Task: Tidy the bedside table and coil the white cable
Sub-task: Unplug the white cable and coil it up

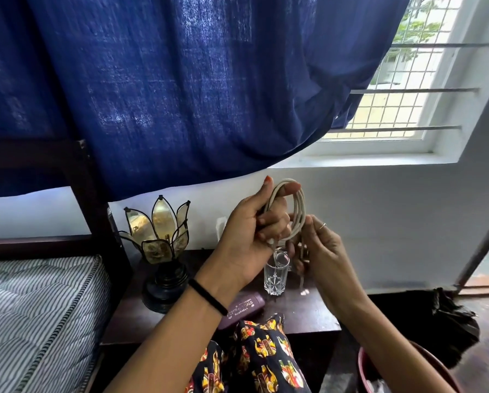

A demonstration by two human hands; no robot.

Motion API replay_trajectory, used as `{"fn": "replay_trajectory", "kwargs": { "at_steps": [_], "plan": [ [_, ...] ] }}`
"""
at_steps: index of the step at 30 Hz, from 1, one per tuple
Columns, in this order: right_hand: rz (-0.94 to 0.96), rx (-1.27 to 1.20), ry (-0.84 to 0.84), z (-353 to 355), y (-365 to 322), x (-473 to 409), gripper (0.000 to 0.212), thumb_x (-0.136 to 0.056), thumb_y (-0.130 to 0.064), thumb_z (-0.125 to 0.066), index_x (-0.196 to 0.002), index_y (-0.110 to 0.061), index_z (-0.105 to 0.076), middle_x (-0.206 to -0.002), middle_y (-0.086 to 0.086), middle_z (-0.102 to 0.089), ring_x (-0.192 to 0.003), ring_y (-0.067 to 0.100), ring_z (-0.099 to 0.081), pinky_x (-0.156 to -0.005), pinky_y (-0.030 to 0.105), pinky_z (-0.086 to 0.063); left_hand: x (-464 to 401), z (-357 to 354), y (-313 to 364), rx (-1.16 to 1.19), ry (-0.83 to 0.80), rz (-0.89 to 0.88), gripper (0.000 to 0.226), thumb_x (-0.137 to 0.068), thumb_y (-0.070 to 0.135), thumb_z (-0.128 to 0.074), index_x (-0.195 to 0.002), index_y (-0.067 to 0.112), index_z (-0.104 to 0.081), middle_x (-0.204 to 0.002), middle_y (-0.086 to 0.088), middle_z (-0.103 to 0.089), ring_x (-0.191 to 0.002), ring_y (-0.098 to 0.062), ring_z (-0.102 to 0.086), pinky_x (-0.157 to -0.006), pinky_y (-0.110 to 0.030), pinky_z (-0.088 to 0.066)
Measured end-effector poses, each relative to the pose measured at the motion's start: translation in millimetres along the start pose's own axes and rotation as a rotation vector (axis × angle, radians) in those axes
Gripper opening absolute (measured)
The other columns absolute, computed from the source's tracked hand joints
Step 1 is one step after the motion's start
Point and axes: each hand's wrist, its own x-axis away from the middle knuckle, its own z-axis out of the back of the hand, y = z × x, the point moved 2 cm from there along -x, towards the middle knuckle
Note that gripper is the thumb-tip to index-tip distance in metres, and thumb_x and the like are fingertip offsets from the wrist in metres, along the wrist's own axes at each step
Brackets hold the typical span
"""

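The white cable (298,205) is wound into several loops around my left hand (254,231), which grips the coil above the dark wooden bedside table (308,313). My right hand (320,251) pinches the loose end of the cable just right of the coil; the tail hangs down to a plug end (304,292) near the table top. Both hands are held up in front of the white wall.
On the table stand a petal-shaped lamp (159,239) on a black base, a clear drinking glass (276,275) and a lying purple bottle (244,310). A striped mattress (36,316) is left, a maroon bucket (408,364) lower right, a blue curtain (181,86) above.
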Motion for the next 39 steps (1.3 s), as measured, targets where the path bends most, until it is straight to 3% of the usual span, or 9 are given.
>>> {"fn": "replay_trajectory", "kwargs": {
  "at_steps": [5, 9, 12, 15, 19, 23, 30, 35, 39],
  "plan": [
    [-0.079, 0.19, -0.076, -16, 12, 16, 0.022, -0.1, -0.021, -0.039, -0.097, -0.007, -0.056, -0.054, 0.001, -0.056, -0.036, 0.015, -0.043, -0.036, 0.022, -0.032, -9, 9, 7, 0.01, 0.071, -0.09, 0.038, -0.096, 0.038, -0.038, -0.1, 0.01, -0.064, -0.046, 0.008, -0.03, -0.038, -0.003, -0.026, -0.054, -0.019, -0.027],
    [-0.169, 0.391, -0.238, -26, 15, 29, 0.027, -0.099, -0.014, -0.042, -0.093, -0.035, -0.057, -0.055, -0.001, -0.054, -0.036, 0.012, -0.047, -0.037, 0.021, -0.039, -15, 19, 14, -0.054, 0.155, -0.154, 0.032, -0.094, 0.031, -0.043, -0.105, 0.006, -0.06, -0.05, 0.008, -0.041, -0.043, -0.004, -0.038, -0.058, -0.02, -0.03],
    [-0.151, 0.655, -0.302, -23, 6, 31, 0.016, -0.096, -0.017, -0.045, -0.099, -0.029, -0.054, -0.054, -0.002, -0.054, -0.037, 0.007, -0.05, -0.04, 0.022, -0.043, -14, 26, 17, -0.18, 0.191, -0.191, 0.028, -0.098, 0.024, -0.041, -0.107, 0.004, -0.058, -0.051, 0.006, -0.049, -0.048, -0.006, -0.048, -0.053, -0.016, -0.044],
    [-0.121, 0.92, -0.399, -27, -8, 29, 0.018, -0.095, -0.022, -0.046, -0.08, -0.031, -0.048, -0.062, -0.005, -0.061, -0.048, 0.012, -0.057, -0.051, 0.026, -0.047, -11, 27, 18, -0.32, 0.196, -0.208, 0.024, -0.098, 0.02, -0.041, -0.108, 0.005, -0.057, -0.057, 0.005, -0.059, -0.055, -0.007, -0.058, -0.067, -0.022, -0.051],
    [-0.007, 1.205, -0.348, -30, -34, 22, 0.01, -0.094, -0.032, -0.045, -0.09, -0.024, -0.05, -0.08, 0.002, -0.063, -0.072, 0.028, -0.065, -0.065, 0.034, -0.054, -7, 23, 15, -0.574, 0.167, -0.205, 0.018, -0.097, 0.016, -0.043, -0.108, 0.005, -0.053, -0.062, 0.003, -0.062, -0.06, -0.009, -0.063, -0.066, -0.021, -0.049],
    [0.141, 1.407, -0.197, -28, -65, 12, 0.023, -0.091, -0.043, -0.051, -0.1, -0.024, -0.061, -0.085, 0.001, -0.069, -0.077, 0.026, -0.067, -0.059, 0.028, -0.042, -2, 23, 10, -0.744, 0.124, -0.158, 0.015, -0.097, 0.013, -0.044, -0.108, 0.005, -0.052, -0.062, 0.0, -0.058, -0.055, -0.009, -0.055, -0.059, -0.028, -0.041],
    [0.341, 1.385, -0.275, -16, -99, -19, 0.013, -0.086, -0.036, -0.061, -0.094, -0.033, -0.071, -0.09, -0.009, -0.07, -0.079, 0.012, -0.064, -0.072, 0.031, -0.052, 3, 26, 7, -0.843, 0.068, -0.092, 0.021, -0.098, 0.014, -0.041, -0.11, -0.003, -0.048, -0.06, -0.008, -0.048, -0.045, -0.008, -0.046, -0.049, -0.013, -0.04],
    [0.375, 1.34, -0.452, -15, -108, -42, 0.012, -0.086, -0.026, -0.064, -0.093, -0.026, -0.074, -0.085, -0.006, -0.068, -0.063, -0.008, -0.05, -0.064, 0.002, -0.034, 8, 26, 4, -0.785, 0.089, -0.039, 0.028, -0.1, 0.031, -0.033, -0.092, 0.011, -0.05, -0.058, -0.002, -0.036, -0.045, -0.004, -0.034, -0.046, -0.014, -0.031],
    [0.412, 1.331, -0.471, -16, -112, -55, 0.014, -0.088, -0.021, -0.062, -0.095, -0.024, -0.074, -0.087, -0.003, -0.066, -0.07, 0.003, -0.052, -0.067, 0.006, -0.034, 8, 23, 5, -0.73, 0.077, 0.002, 0.055, -0.089, 0.052, -0.03, -0.095, 0.008, -0.062, -0.05, 0.005, -0.033, -0.041, -0.002, -0.03, -0.041, -0.01, -0.029]
  ]
}}
